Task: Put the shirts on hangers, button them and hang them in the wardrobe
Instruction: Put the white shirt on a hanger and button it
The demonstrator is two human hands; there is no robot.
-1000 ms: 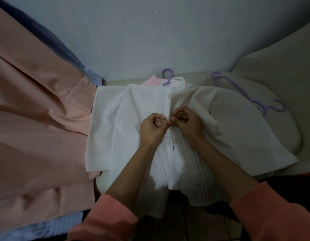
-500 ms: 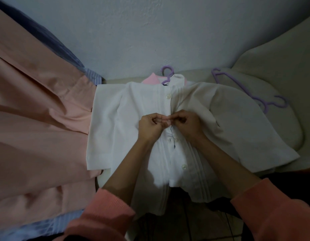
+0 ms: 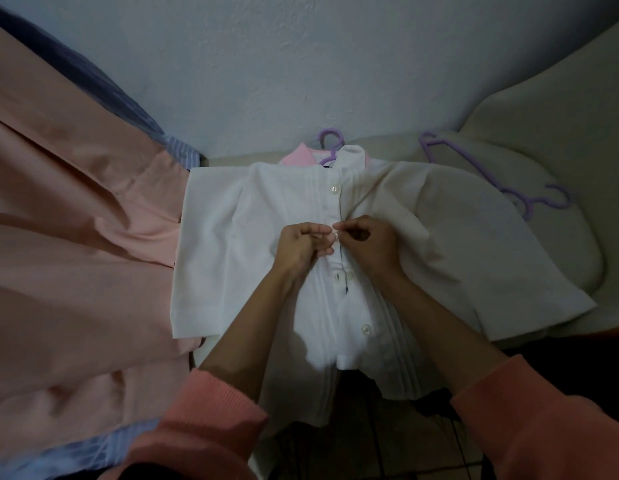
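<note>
Nearest the camera, two forearms in salmon-pink ribbed knit sleeves point(image 3: 204, 420) reach forward from the bottom edge, above a strip of dark tiled floor point(image 3: 387, 455). Both hands meet at the middle of a white short-sleeved pleated-front shirt point(image 3: 232, 237), which lies face up and spread flat on a pale cushioned surface point(image 3: 561, 265), its hem hanging over the near edge. The left hand point(image 3: 297, 247) has its fingers curled, pinching the left edge of the button placket beside a small white button point(image 3: 336, 236). The right hand point(image 3: 370, 244) is curled too, pinching the opposite placket edge, with its fingertips touching those of the left hand at that button. Below the hands the placket gapes slightly between two more buttons; above them, one button near the collar sits fastened. To the left lies a large peach-coloured garment point(image 3: 76, 254) in loose folds over blue striped fabric point(image 3: 183, 152). Beyond the collar, the hook of a lilac plastic hanger point(image 3: 330, 142) pokes out of the shirt's neck, beside a patch of pink cloth point(image 3: 299, 157). A second lilac plastic hanger point(image 3: 491, 176) lies loose on the cushion to the right. A pale textured wall point(image 3: 301, 64) stands behind.
</note>
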